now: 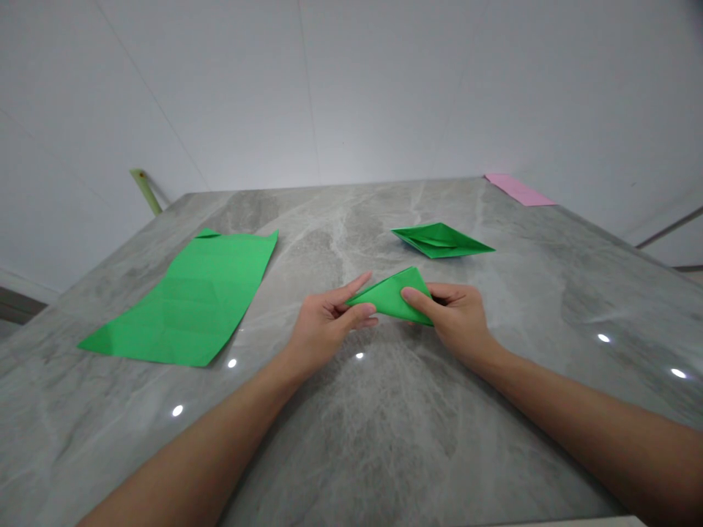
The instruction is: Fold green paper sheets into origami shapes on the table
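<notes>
Between my two hands is a folded green paper (391, 294), roughly triangular, held above the table. My left hand (332, 315) pinches its narrow left tip between thumb and fingers. At the wider right end, my right hand (453, 311) grips it, thumb on top and fingers behind, partly hidden. Just beyond lies a second green folded paper piece (442, 241), pointed at both ends with a slit-like opening along its middle. Off to the left rests a larger green paper sheet (203, 293) with faint creases and curled corners.
The grey marbled table (362, 439) runs back to a white wall (340, 88). A pink paper (519, 190) lies at the far right edge. Past the far left corner a pale green strip-shaped object (146, 192) leans near the wall. Ceiling lights reflect on the tabletop.
</notes>
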The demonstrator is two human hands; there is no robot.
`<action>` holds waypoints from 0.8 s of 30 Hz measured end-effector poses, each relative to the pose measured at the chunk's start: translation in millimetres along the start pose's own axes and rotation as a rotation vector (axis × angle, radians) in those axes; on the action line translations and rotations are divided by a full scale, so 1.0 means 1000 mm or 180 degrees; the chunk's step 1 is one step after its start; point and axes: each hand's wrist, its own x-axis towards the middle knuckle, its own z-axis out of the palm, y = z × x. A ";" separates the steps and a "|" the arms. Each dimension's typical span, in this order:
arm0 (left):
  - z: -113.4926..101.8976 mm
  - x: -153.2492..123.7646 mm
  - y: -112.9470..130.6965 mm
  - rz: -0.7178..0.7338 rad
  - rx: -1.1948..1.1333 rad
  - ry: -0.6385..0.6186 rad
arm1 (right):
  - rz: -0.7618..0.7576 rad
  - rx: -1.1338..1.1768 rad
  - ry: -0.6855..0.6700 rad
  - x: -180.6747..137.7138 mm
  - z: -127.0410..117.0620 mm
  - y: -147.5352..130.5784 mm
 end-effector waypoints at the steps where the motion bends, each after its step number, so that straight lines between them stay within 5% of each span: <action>1: 0.000 0.000 0.000 0.0001 0.0035 0.0031 | 0.0006 0.0010 -0.0017 0.000 0.000 0.000; 15: 0.001 0.001 -0.001 0.0027 -0.0449 -0.0066 | -0.0122 -0.0036 0.0120 0.000 -0.001 0.002; 24: 0.000 0.001 -0.002 0.0153 -0.0052 -0.0122 | -0.0128 -0.0022 0.0001 -0.002 0.000 0.004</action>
